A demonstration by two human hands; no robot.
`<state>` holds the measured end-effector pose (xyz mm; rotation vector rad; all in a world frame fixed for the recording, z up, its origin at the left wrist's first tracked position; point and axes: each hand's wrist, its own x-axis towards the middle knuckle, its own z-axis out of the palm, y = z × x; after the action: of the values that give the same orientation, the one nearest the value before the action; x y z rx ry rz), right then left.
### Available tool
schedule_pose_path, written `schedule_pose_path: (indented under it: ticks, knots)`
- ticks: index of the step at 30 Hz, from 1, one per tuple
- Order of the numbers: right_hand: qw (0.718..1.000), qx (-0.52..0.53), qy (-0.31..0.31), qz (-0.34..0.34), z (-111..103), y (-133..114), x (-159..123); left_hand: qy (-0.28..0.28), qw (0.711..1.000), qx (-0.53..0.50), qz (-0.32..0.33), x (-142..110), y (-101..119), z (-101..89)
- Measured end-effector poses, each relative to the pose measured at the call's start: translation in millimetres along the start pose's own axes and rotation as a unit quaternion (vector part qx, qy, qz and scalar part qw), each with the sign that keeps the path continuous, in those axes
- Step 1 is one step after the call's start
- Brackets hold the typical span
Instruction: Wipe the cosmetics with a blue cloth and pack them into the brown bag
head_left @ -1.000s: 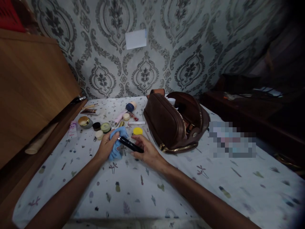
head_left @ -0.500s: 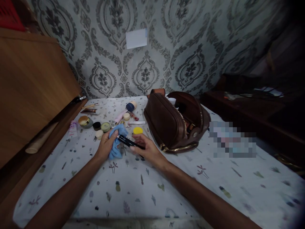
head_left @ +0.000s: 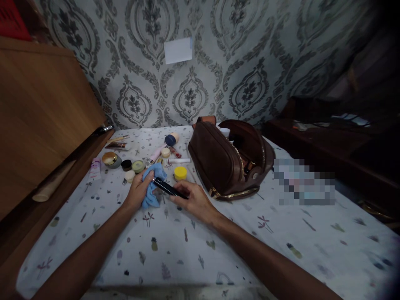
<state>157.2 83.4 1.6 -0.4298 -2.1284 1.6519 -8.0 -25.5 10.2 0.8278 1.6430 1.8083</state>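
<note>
My left hand (head_left: 137, 192) is closed around a blue cloth (head_left: 152, 183), which it presses against one end of a slim black tube (head_left: 166, 187). My right hand (head_left: 192, 201) pinches the tube's other end just above the bedsheet (head_left: 200, 246). The tube lies slanted between both hands. A yellow round lid (head_left: 180, 173) sits just beyond my right fingers. An open brown leather pouch (head_left: 228, 160) with a gold zip stands to the right of my hands.
Several small jars, tubes and sticks (head_left: 134, 160) lie scattered on the sheet behind my left hand. A wooden headboard (head_left: 40, 125) runs along the left. Dark furniture (head_left: 328, 141) stands at the right. A patterned wall (head_left: 193, 71) closes the back.
The cloth and my left hand have shifted slightly along the tube. My right hand has drawn a little nearer to me. Nothing else moved.
</note>
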Motion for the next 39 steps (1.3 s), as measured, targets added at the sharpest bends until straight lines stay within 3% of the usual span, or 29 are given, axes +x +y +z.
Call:
schedule_pose_path:
  ticks: [6, 14, 18, 23, 31, 35, 39]
  knots:
    - [1.0, -0.003, -0.028, 0.014, -3.0, -0.9, -0.5, 0.003, 1.0, 0.009, 0.0, 1.9, -5.8, -3.8]
    - [0.963, 0.191, -0.139, 0.13, -3.0, 0.3, 0.5, 0.005, 1.0, 0.004, 0.001, -0.7, -0.3, -0.9]
    - [0.966, 0.209, -0.092, 0.121, 0.2, -1.2, 0.4, 0.014, 1.0, 0.001, -0.002, -0.1, -2.1, -1.1]
    - [0.991, 0.121, -0.023, 0.051, 2.1, 0.4, -0.2, 0.02, 1.0, 0.002, 0.006, 1.6, -5.6, -1.6]
    - [0.962, 0.237, -0.064, 0.118, 1.2, -3.5, -0.2, 0.064, 0.998, 0.0, -0.005, 2.4, -6.9, -3.5]
    - [0.954, 0.267, -0.037, 0.133, 1.6, -1.3, 1.2, 0.11, 0.986, -0.098, -0.081, 4.9, -6.8, -1.3]
    - [0.95, 0.276, -0.026, 0.145, 1.2, 3.8, 3.5, 0.057, 0.961, -0.204, -0.175, 5.0, -5.0, 3.6]
